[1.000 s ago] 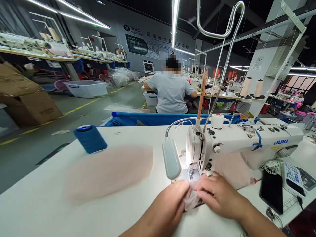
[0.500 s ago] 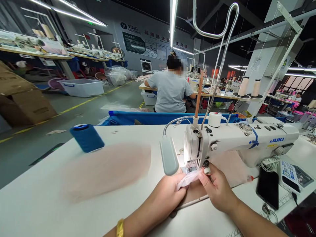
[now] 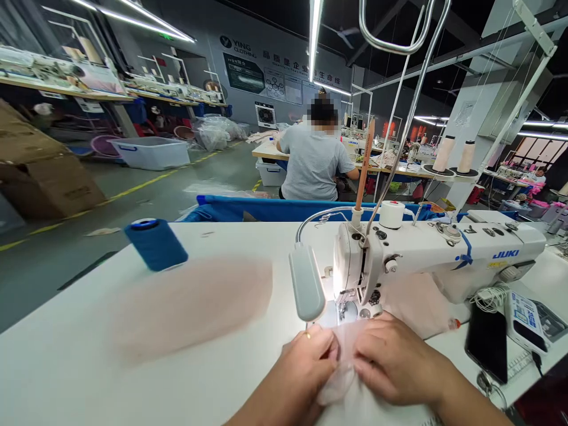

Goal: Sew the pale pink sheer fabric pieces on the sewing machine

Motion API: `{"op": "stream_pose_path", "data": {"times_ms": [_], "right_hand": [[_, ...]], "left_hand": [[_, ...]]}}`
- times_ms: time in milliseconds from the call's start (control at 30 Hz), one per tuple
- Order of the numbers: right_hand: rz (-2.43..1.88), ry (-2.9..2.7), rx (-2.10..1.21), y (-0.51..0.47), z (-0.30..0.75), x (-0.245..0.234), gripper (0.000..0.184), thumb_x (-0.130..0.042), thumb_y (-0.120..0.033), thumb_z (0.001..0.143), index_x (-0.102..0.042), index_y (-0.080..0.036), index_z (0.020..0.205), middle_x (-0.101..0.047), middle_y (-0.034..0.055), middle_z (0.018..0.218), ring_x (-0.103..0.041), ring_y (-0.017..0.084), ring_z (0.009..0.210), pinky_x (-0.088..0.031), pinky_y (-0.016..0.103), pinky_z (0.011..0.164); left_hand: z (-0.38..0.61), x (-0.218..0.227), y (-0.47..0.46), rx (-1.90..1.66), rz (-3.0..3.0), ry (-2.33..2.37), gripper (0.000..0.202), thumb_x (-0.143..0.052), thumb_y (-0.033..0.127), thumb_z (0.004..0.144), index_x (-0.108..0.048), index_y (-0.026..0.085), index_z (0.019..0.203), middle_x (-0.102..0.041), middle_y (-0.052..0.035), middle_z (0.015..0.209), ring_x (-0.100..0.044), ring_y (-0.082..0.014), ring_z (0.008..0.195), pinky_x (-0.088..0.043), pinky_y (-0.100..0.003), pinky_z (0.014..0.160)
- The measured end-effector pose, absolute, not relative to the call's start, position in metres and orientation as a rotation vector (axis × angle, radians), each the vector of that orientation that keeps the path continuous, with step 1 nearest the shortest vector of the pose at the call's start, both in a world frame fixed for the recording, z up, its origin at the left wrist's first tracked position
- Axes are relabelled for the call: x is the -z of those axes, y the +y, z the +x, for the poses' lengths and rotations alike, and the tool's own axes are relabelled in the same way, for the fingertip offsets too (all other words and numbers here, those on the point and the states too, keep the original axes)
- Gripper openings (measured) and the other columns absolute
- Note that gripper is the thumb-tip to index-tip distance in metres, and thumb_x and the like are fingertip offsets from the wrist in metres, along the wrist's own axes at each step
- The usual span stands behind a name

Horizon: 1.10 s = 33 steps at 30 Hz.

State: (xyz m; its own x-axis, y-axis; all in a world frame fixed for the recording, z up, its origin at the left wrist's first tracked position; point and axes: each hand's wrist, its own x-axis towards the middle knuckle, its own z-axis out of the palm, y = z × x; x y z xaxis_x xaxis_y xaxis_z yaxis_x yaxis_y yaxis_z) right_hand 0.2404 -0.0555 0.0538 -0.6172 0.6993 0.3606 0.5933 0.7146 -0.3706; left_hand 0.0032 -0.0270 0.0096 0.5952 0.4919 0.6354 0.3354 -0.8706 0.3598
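A thin, sheer, pale pink cloth [image 3: 345,349] hangs between my two hands, just in front of the needle area of a white sewing machine [image 3: 412,260]. My left hand [image 3: 304,364] pinches its left side, with the fingers curled in. On the other side, my right hand [image 3: 394,361] has its thumb and bent fingers closed on the same cloth. The metal presser foot [image 3: 344,312] shows just beyond the cloth, under the machine's light. More pale pink fabric [image 3: 415,302] lies beneath the machine arm, partly hidden by my right hand.
A grey lamp head [image 3: 307,283] hangs left of the needle. On the white table [image 3: 248,384] are a blue thread cone [image 3: 157,245], a blurred pale pink patch [image 3: 195,307] and a black phone [image 3: 487,340]. A co-worker [image 3: 317,157] sits ahead, beyond a blue cloth trough [image 3: 275,210].
Both hands have drawn back from the presser foot towards me, bringing the cloth along. The cloth now spreads wider between them, and the presser foot is more exposed. The view has shifted slightly.
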Motion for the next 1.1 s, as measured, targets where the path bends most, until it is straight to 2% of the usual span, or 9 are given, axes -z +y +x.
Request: {"op": "stream_pose_path", "data": {"times_ms": [167,367,567,733,800,933,967,1067,1100], "right_hand": [[-1.068,-2.55,-0.215,-0.059,0.242,-0.055,0.024,-0.063,-0.025,0.091,-0.041,-0.025,0.08,-0.062,-0.0019,0.076,-0.055,0.018,0.073,-0.036,0.034,0.079],[-1.086,-2.491,-0.148,-0.055,0.242,-0.054,0.017,-0.06,-0.02,0.091,-0.045,-0.025,0.085,-0.061,-0.0034,0.076,-0.055,0.017,0.072,-0.035,0.032,0.08],[-1.131,-2.449,-0.051,-0.05,0.242,-0.047,0.01,-0.057,-0.021,0.094,-0.052,-0.024,0.086,-0.061,-0.0029,0.074,-0.052,0.018,0.07,-0.038,0.033,0.081],[-1.254,-2.448,-0.019,-0.048,0.244,-0.045,0.007,-0.064,-0.024,0.095,-0.059,-0.023,0.089,-0.064,0.0013,0.078,-0.058,0.023,0.078,-0.042,0.034,0.081],[-1.291,-2.456,-0.051,-0.048,0.244,-0.045,0.012,-0.072,-0.031,0.096,-0.063,-0.022,0.095,-0.068,0.0034,0.084,-0.061,0.025,0.084,-0.044,0.035,0.082],[-1.263,-2.464,-0.127,-0.045,0.239,-0.036,0.047,-0.087,-0.055,0.092,-0.067,-0.021,0.118,-0.076,0.0066,0.099,-0.066,0.03,0.097,-0.048,0.039,0.088],[-1.242,-2.466,-0.118,-0.044,0.237,-0.033,0.044,-0.086,-0.053,0.095,-0.068,-0.021,0.119,-0.077,0.0069,0.101,-0.066,0.03,0.098,-0.048,0.04,0.088],[-1.203,-2.396,-0.077,-0.04,0.231,-0.027,0.009,-0.068,-0.031,0.107,-0.069,-0.022,0.108,-0.077,0.007,0.099,-0.066,0.028,0.093,-0.048,0.039,0.086],[-1.2,-2.34,-0.09,-0.04,0.229,-0.027,0.009,-0.062,-0.025,0.109,-0.069,-0.022,0.104,-0.077,0.0067,0.097,-0.066,0.027,0.091,-0.048,0.038,0.085]], "left_hand": [[-0.002,0.017,-0.03,-1.099,2.734,0.649,0.028,-0.05,0.008,0.098,-0.068,0.025,0.085,-0.07,-0.0026,0.093,-0.058,-0.0224,0.085,-0.041,-0.036,0.079],[0.0,0.021,-0.025,-1.156,2.732,0.705,0.031,-0.047,0.009,0.099,-0.071,0.026,0.089,-0.073,-0.0032,0.094,-0.058,-0.0233,0.084,-0.041,-0.036,0.077],[0.006,-0.005,-0.019,-1.235,2.747,0.672,0.03,-0.046,0.009,0.098,-0.066,0.024,0.082,-0.075,-0.0017,0.09,-0.06,-0.0201,0.074,-0.043,-0.034,0.071],[0.004,-0.028,-0.013,-1.118,2.782,0.662,0.032,-0.047,0.009,0.099,-0.073,0.024,0.09,-0.078,-0.0025,0.092,-0.068,-0.0193,0.075,-0.047,-0.031,0.068],[0.003,-0.029,-0.01,-1.092,2.759,0.689,0.032,-0.048,0.009,0.099,-0.076,0.024,0.093,-0.079,-0.0035,0.095,-0.07,-0.0198,0.077,-0.05,-0.031,0.07],[0.002,-0.024,-0.004,-0.985,2.66,0.737,0.027,-0.054,0.013,0.097,-0.077,0.025,0.087,-0.077,-0.003,0.094,-0.069,-0.0203,0.078,-0.051,-0.029,0.069],[0.001,-0.023,-0.003,-0.962,2.611,0.744,0.027,-0.054,0.015,0.097,-0.075,0.025,0.084,-0.076,-0.0028,0.091,-0.068,-0.0202,0.077,-0.051,-0.029,0.068],[0.002,-0.023,0.001,-0.872,2.394,0.802,0.034,-0.048,0.023,0.103,-0.073,0.026,0.081,-0.072,-0.0022,0.085,-0.067,-0.0204,0.077,-0.053,-0.028,0.069],[0.001,-0.024,0.003,-0.827,2.315,0.835,0.036,-0.046,0.025,0.105,-0.073,0.026,0.081,-0.071,-0.002,0.085,-0.067,-0.0207,0.078,-0.054,-0.029,0.069]]}}
